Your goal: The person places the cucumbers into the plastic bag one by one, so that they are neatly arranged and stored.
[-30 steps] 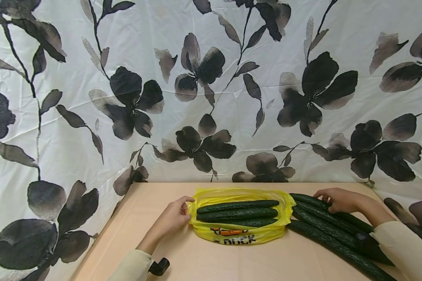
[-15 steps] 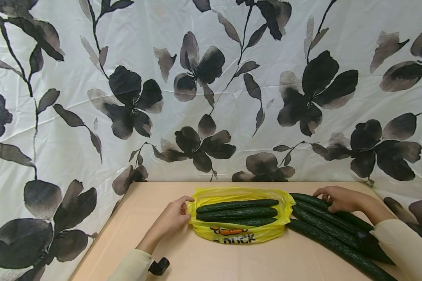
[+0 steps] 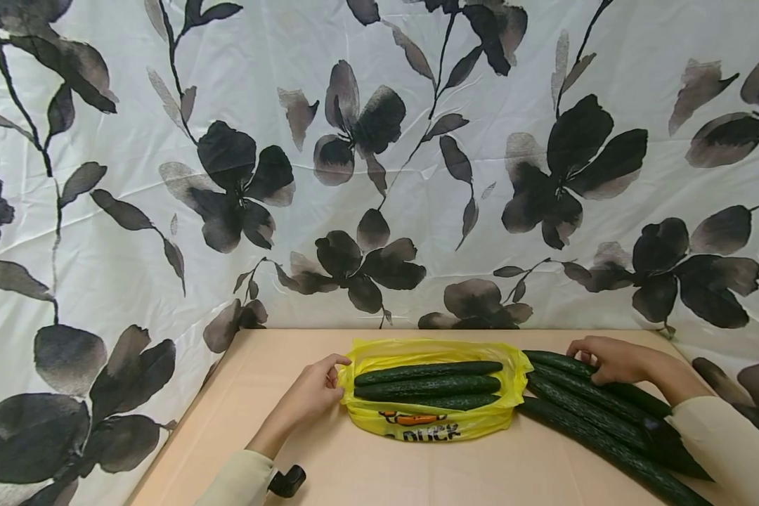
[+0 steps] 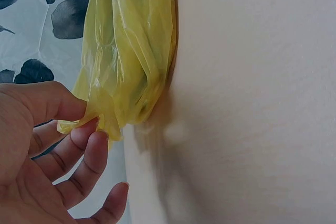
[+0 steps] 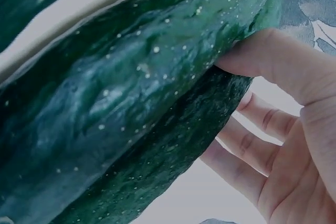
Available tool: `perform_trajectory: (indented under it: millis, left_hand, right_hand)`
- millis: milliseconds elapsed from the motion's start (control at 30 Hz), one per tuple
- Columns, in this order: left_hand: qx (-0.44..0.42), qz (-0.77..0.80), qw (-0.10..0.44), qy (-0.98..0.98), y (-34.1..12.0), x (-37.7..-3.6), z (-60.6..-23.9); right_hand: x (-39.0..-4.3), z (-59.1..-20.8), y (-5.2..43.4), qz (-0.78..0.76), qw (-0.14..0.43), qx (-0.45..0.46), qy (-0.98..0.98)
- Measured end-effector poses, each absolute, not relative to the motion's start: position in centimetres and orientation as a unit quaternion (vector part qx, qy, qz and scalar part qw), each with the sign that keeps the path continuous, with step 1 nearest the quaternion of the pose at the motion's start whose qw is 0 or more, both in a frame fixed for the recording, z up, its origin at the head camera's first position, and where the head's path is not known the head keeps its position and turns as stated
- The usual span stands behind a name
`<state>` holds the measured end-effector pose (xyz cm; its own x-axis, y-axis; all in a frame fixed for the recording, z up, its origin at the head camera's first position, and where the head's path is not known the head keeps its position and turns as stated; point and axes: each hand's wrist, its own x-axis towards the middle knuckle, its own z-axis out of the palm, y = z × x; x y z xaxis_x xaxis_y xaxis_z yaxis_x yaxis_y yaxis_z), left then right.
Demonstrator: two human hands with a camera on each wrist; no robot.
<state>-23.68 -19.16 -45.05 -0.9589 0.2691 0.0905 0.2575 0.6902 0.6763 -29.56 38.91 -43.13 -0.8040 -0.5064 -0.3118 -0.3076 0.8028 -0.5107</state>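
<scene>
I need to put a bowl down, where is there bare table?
Bare table lies left of the bag, and in front of it toward the near edge. Right of the bag is crowded with loose cucumbers.

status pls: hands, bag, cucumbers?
Left hand pinches yellow bag edge. Right hand grips the farthest loose cucumber. Three cucumbers in bag. Nothing blocking between.

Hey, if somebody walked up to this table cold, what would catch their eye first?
Probably the bright yellow plastic bag at mid-table, lying open with three dark green cucumbers inside, its left edge pinched by the left hand. Next, the loose cucumbers lying beside the bag on its right, the right hand gripping the farthest one. Behind everything hangs a white cloth with black flowers.
</scene>
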Motion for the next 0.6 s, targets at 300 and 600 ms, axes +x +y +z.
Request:
perform_trajectory:
  millis: [300, 600]
  left_hand:
    - [0.14, 0.369, 0.008, 0.919, -19.0, -23.7, -44.9]
    - [0.149, 0.368, 0.002, 0.918, -19.1, -23.6, -45.0]
  right_hand:
    - [-29.9, -42.4, 38.7, -0.202, 0.185, -0.239, 0.932]
    - [-29.9, -41.7, 38.3, -0.188, 0.172, -0.245, 0.935]
